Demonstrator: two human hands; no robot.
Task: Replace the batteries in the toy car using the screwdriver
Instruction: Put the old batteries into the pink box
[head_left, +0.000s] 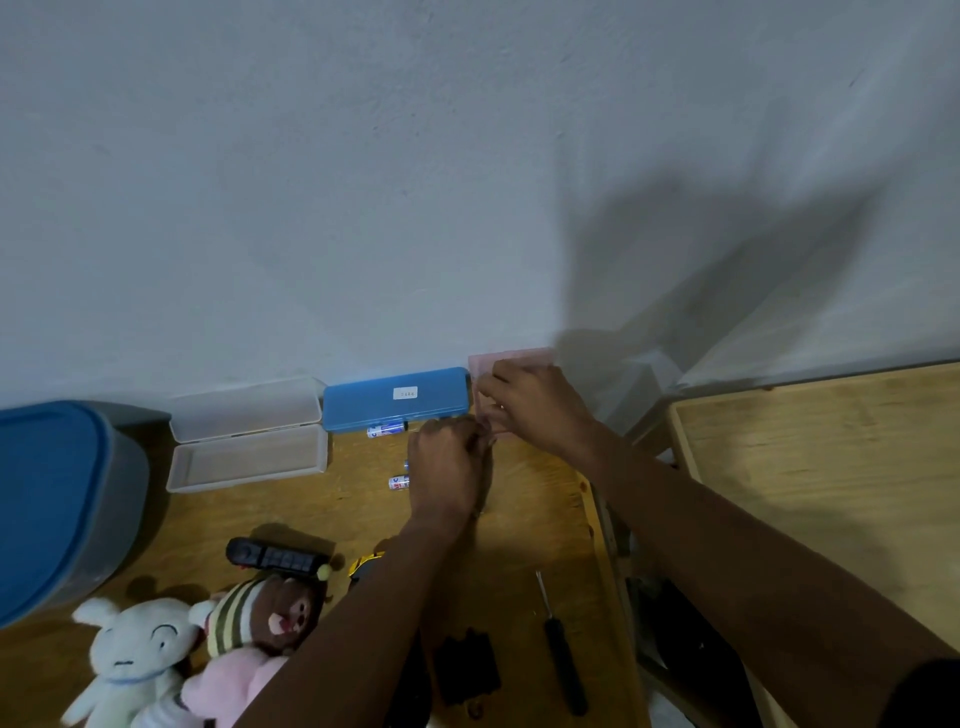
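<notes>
Both hands are working at the far edge of a plywood table (535, 499) with visible grain, against a matt, lightly textured wall (363, 182). The right hand (535, 405) is lying with fingers curled over a translucent pink plastic case (511, 358) standing at that edge; whether it is gripping the case cannot be told. The left hand (449, 470) is bunched with fingertips drawn together just beside the case; what they are pinching, if anything, is hidden. Three cylindrical batteries are lying near the far edge: one (387, 429) touching a closed blue rectangular case (397, 397), two (399, 482) partly behind the left hand. An open, frosted clear case (247, 457) is sitting left of the blue one. The slim black-handled screwdriver (558, 649) with a metal shaft is lying near the near right corner. The toy car (363, 564), yellow and black, is showing only partly behind the left forearm, beside a black remote (275, 556). A flat black plastic piece (467, 670) is resting near the near edge. Plush toys (208, 649) are crowding the near left corner beside a blue-lidded bin (57, 499).
</notes>
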